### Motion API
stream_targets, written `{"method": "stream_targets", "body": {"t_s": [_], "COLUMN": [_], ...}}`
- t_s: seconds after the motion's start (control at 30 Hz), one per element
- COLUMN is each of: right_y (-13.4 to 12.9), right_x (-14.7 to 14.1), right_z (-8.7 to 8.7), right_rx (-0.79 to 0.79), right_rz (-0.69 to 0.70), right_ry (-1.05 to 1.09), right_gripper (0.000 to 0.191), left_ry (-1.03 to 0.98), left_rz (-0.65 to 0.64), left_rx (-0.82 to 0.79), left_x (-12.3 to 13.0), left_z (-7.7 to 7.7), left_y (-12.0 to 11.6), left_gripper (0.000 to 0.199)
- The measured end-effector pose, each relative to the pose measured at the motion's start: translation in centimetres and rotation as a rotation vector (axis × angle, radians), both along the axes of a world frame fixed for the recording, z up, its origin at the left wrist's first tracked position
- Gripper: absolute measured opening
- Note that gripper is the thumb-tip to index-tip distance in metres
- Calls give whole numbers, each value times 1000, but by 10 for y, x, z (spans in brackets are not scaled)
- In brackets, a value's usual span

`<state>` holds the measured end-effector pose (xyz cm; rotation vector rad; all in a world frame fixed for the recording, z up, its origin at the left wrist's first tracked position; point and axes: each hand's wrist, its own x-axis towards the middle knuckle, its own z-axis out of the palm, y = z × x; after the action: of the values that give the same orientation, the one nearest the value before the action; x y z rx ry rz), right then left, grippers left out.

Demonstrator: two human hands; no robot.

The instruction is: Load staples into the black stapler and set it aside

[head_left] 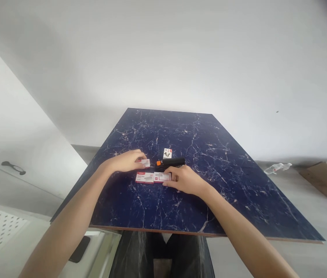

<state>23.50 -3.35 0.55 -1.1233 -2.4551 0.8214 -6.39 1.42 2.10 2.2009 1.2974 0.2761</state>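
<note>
Black tool (173, 161) with orange end is taken as landmark; it is laid crosswise on the blue marbled surface (180, 131), orange end to the left. Just left of the tool, a small red-and-white box (145, 163) is pinched by the fingers of the left hand (130, 160), gripped at its left part, probably so that it can be steadied without the rest being covered. On the near side of the tool, a framed-label box (161, 177) is pinched at its right end by the right hand (188, 179), thumb at the near edge, index finger at the far edge; the printed face is left uncovered, likely because only the edges are needed for control. Whether either box is lifted cannot be told. Also nearer than the tool, toward its orange end, a strip-picture box (144, 177) is laid flat, end to end with the framed-label box, apparently touching; a straight row seems to be kept, labels up. Just beyond the tool, a white picture box (167, 153) is set, its near edge partly hidden; contact with the tool cannot be told.
</note>
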Motion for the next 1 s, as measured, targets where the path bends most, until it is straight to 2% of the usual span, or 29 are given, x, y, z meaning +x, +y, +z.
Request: {"method": "stream_targets", "body": {"t_s": [0.07, 0.1, 0.2, 0.23, 0.27, 0.3, 0.4, 0.47, 0.57, 0.67, 0.77, 0.9, 1.0], "right_y": [1, 2, 12, 17, 22, 27, 37, 40, 41, 41, 39, 35, 29], "right_x": [2, 6, 28, 38, 47, 56, 68, 65, 57, 54, 53, 52, 50], "right_z": [-2, -1, 8, 12, 15, 18, 17, 11, 1, -2, 1, 10, 16], "right_rx": [59, 109, 267, 273, 232, 165, -57, -105, -89, -105, -96, -100, -17], "right_rz": [-22, -83, -444, -535, -544, -495, -258, -179, -181, -205, -228, -194, -259], "right_ry": [118, 173, 305, 344, 369, 368, 229, 125, 98, 137, 131, 96, 161], "right_gripper": [28, 28, 37, 37, 34, 32, 52, 55, 40, 34, 33, 34, 34], "left_ry": [6, 17, 46, 30, -7, -60, -250, -365, -528, -757, -979, -1056, -1049], "left_rz": [40, 74, 163, 174, 177, 181, 248, 334, 399, 377, 338, 287, 261], "left_rx": [68, 103, 182, 198, 211, 218, 166, 97, -47, -222, -349, -368, -297], "left_x": [1, 2, 8, 10, 13, 16, 20, 20, 22, 27, 34, 42, 50], "left_z": [-2, -3, -4, -3, -3, -2, -1, -1, -5, -7, -8, -9, -11], "left_y": [1, 1, 2, 2, 2, 2, 1, 2, 4, 4, 1, -7, -14], "left_gripper": [44, 40, 32, 32, 33, 34, 40, 42, 39, 35, 36, 39, 42]}}
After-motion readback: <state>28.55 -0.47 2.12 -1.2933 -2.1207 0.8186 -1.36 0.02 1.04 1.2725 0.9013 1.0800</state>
